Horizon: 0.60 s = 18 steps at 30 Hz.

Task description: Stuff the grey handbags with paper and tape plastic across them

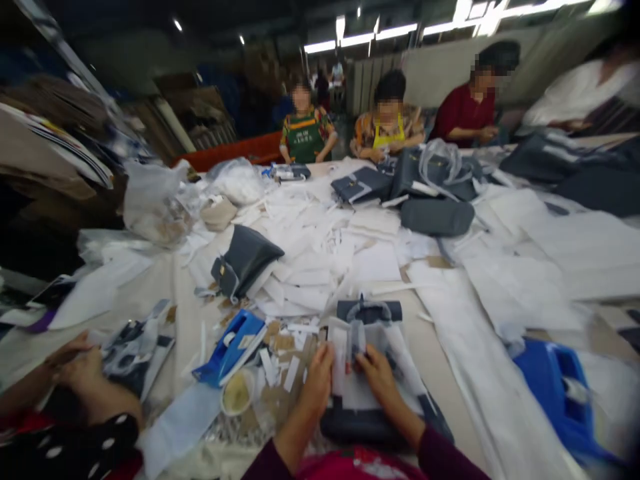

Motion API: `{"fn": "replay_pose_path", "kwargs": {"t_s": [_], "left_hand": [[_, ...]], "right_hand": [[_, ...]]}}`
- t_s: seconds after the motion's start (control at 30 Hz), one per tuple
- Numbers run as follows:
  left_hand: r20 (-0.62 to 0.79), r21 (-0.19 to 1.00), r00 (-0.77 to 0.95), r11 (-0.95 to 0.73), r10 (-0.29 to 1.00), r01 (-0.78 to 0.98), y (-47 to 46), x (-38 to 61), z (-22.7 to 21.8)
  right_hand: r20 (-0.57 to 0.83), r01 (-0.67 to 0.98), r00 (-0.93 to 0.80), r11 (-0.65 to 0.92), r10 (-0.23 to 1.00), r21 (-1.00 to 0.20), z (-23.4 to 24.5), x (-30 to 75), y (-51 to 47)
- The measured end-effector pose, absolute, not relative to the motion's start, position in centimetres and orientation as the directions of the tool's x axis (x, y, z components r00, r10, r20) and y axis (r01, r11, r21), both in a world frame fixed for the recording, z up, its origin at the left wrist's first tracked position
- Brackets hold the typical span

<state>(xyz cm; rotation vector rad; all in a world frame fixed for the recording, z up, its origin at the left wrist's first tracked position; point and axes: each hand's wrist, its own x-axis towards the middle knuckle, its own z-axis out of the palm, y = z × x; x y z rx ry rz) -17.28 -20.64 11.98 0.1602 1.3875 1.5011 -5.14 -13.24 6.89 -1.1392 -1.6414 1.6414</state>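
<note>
A dark grey handbag (373,421) lies flat before me at the table's near edge, its handle (369,311) wrapped in clear film. White paper (356,387) covers its front. My left hand (317,379) pinches the paper's left edge, fingers closed. My right hand (376,375) grips the paper and a wrapped strap piece (355,340) at the middle, fingers closed.
A blue tape dispenser (231,347) and a small round dish (237,393) sit left of the bag. White paper scraps (320,247) and more grey bags (245,263) cover the table. A co-worker's hands (75,367) work at the left; several people sit across. A blue bin (560,393) stands right.
</note>
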Motion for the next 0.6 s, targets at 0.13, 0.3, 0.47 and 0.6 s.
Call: {"fn": "replay_pose_path", "kwargs": {"t_s": [0.13, 0.3, 0.47, 0.6], "left_hand": [[-0.587, 0.738, -0.447, 0.218, 0.675, -0.639, -20.0, -16.8, 11.5], [-0.609, 0.698, -0.297, 0.320, 0.735, -0.641, -18.4, -16.8, 11.9], [-0.682, 0.628, -0.145, 0.473, 0.717, -0.619, -16.9, -16.3, 10.3], [-0.694, 0.618, -0.149, 0.476, 0.705, -0.625, -16.5, -15.9, 9.3]], "right_hand": [[-0.252, 0.191, -0.470, -0.181, 0.846, -0.965, 6.1, -4.9, -13.2], [-0.210, 0.155, -0.463, -0.155, 0.861, -0.976, 6.4, -5.2, -12.8], [-0.167, 0.135, -0.509, -0.114, 0.844, -0.984, 6.5, -5.1, -12.6], [-0.174, 0.247, -0.533, -0.044, 0.828, -0.968, 7.8, -3.9, -12.5]]}}
